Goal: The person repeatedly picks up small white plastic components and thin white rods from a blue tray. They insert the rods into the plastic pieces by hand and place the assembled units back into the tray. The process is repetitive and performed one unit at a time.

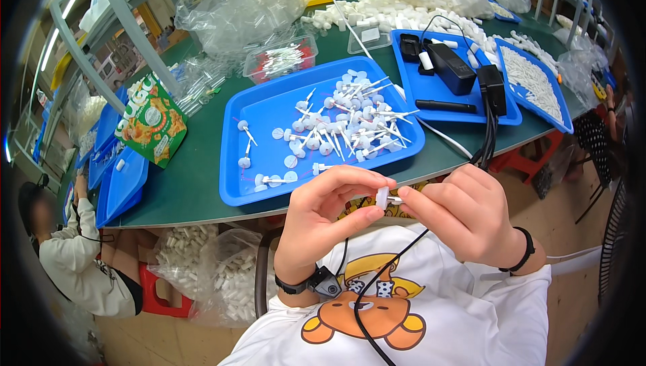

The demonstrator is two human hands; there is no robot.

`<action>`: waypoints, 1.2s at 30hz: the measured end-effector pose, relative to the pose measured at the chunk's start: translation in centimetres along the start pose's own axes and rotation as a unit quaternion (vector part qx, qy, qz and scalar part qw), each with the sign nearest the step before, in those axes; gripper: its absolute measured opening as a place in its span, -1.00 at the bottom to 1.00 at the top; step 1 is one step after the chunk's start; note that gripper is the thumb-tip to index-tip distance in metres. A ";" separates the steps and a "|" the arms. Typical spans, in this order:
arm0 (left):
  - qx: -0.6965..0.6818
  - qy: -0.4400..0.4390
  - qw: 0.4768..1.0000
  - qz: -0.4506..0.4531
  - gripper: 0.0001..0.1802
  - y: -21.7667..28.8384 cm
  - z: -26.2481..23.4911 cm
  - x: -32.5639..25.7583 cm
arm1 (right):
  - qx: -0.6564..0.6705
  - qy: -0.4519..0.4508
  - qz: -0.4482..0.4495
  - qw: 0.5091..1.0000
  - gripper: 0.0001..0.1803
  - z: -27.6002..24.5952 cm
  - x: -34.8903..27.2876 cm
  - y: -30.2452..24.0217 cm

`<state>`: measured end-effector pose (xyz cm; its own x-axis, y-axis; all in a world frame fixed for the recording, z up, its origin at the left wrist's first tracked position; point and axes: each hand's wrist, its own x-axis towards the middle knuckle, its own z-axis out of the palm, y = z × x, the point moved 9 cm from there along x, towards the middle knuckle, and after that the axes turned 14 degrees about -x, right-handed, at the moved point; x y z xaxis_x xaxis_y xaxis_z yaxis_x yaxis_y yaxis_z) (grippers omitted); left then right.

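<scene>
Above my lap, in front of the table edge, my left hand (330, 221) pinches a small white plastic disc (381, 197) between thumb and fingertips. My right hand (461, 214) is closed with its fingertips on a thin white stem (395, 200) that meets the disc's right side. Its far end is hidden by those fingers. Just beyond my hands, a large blue tray (235, 164) holds a pile of white stick pieces with translucent round discs (350, 120). Several of them lie apart at the tray's left and front.
A blue tray (420, 90) at right carries black devices and cables. Behind it is a tray of white sticks (531, 86). Clear box (281, 59), plastic bags (235, 12), white tubes (417, 2) and green snack bag (153, 120) crowd the table. A co-worker (84, 258) sits left.
</scene>
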<state>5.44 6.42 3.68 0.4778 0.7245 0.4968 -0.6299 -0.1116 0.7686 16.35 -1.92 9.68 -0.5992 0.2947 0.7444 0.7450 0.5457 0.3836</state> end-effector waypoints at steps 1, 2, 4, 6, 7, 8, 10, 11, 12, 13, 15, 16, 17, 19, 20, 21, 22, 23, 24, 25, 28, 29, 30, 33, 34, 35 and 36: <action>0.001 0.000 1.000 0.000 -0.68 0.0 0.0 0.0 | -0.014 0.003 -0.007 1.000 -0.59 -0.1 0.0 -0.1; 0.003 0.000 1.000 0.000 -0.69 -0.1 0.0 0.0 | -0.026 0.007 -0.014 1.000 -0.60 -0.2 0.0 -0.4; 0.004 0.003 1.000 0.001 -0.69 -0.1 0.1 -0.1 | -0.052 0.015 -0.030 0.998 -0.60 -0.2 -0.1 -0.8; 0.003 0.000 1.000 0.004 -0.69 -0.2 0.1 0.0 | -0.048 0.023 -0.029 0.998 -0.62 -0.1 -0.3 -0.8; 0.002 -0.004 1.000 0.007 -0.69 -0.2 0.1 0.0 | -0.046 0.027 -0.028 0.998 -0.63 -0.1 -0.4 -0.9; 0.001 -0.008 1.000 0.009 -0.69 -0.3 0.1 0.0 | -0.040 0.030 -0.026 0.998 -0.63 -0.1 -0.4 -0.8; 0.000 -0.013 1.000 0.020 -0.70 -0.2 0.2 0.0 | -0.028 0.035 -0.021 0.999 -0.64 0.0 -0.5 -0.8; 0.000 -0.017 1.000 0.025 -0.71 -0.1 0.4 0.0 | -0.027 0.039 -0.018 0.999 -0.64 -0.1 -0.5 -0.8; 0.008 -0.014 0.999 0.031 -0.71 0.0 0.4 -0.1 | -0.025 0.043 -0.015 0.999 -0.64 -0.2 -0.6 -0.8; 0.015 -0.011 0.999 0.036 -0.71 0.1 0.5 -0.1 | -0.024 0.046 -0.012 0.999 -0.63 -0.2 -0.7 -0.8; 0.032 -0.004 0.999 0.043 -0.71 0.3 0.5 -0.3 | -0.006 0.041 -0.004 0.999 -0.64 -0.1 -0.9 -0.7; 0.041 0.001 0.998 0.043 -0.70 0.4 0.5 -0.4 | 0.003 0.039 -0.001 0.999 -0.64 0.0 -1.0 -0.6; 0.050 0.005 0.998 0.044 -0.70 0.5 0.6 -0.4 | 0.016 0.038 0.008 0.999 -0.64 0.1 -1.1 -0.5; 0.074 0.016 0.996 0.051 -0.72 1.0 0.8 -0.4 | 0.042 0.035 0.024 0.998 -0.65 0.1 -1.2 -0.4; 0.087 0.022 0.994 0.055 -0.74 1.2 0.8 -0.4 | 0.064 0.030 0.035 0.997 -0.66 0.2 -1.3 -0.2; 0.098 0.018 0.993 0.059 -0.73 1.4 1.0 -0.4 | 0.086 0.025 0.047 0.995 -0.67 0.2 -1.3 0.0; 0.109 0.015 0.992 0.062 -0.72 1.5 1.0 -0.5 | 0.108 0.020 0.058 0.992 -0.68 0.2 -1.3 0.1; 0.120 0.011 0.991 0.065 -0.72 1.6 1.1 -0.5 | 0.127 0.014 0.074 0.989 -0.69 0.3 -1.3 0.3; 0.138 0.005 0.988 0.065 -0.71 1.8 1.2 -0.5 | 0.146 0.008 0.090 0.985 -0.70 0.4 -1.3 0.5; 0.156 0.000 0.986 0.064 -0.70 1.9 1.3 -0.5 | 0.165 0.002 0.106 0.981 -0.71 0.6 -1.3 0.6; 0.192 -0.013 0.979 0.063 -0.68 2.2 1.7 -0.4 | 0.218 -0.018 0.159 0.963 -0.76 1.0 -1.3 1.1; 0.201 -0.016 0.977 0.064 -0.68 2.2 1.7 -0.4 | 0.240 -0.030 0.180 0.953 -0.78 1.3 -1.4 1.3; 0.202 -0.032 0.976 0.079 -0.68 2.4 1.9 -0.4 | 0.262 -0.043 0.200 0.943 -0.80 1.5 -1.6 1.5; 0.215 -0.074 0.966 0.124 -0.68 2.6 2.2 -0.4 | 0.341 -0.085 0.257 0.900 -0.84 2.2 -2.0 1.8; 0.227 -0.086 0.960 0.138 -0.68 2.7 2.4 -0.4 | 0.369 -0.100 0.274 0.882 -0.85 2.5 -2.3 1.9; 0.238 -0.099 0.954 0.153 -0.67 2.8 2.7 -0.4 | 0.392 -0.108 0.289 0.867 -0.86 2.8 -2.5 2.0; 0.241 -0.089 0.956 0.143 -0.68 2.7 2.6 -0.3 | 0.414 -0.116 0.304 0.850 -0.87 3.1 -2.8 2.1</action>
<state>5.17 4.13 6.59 0.4519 0.4958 0.7416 -0.4156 -0.6186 0.6668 18.68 0.81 6.77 -0.2902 0.8138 0.5036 0.5332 0.5745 -0.6210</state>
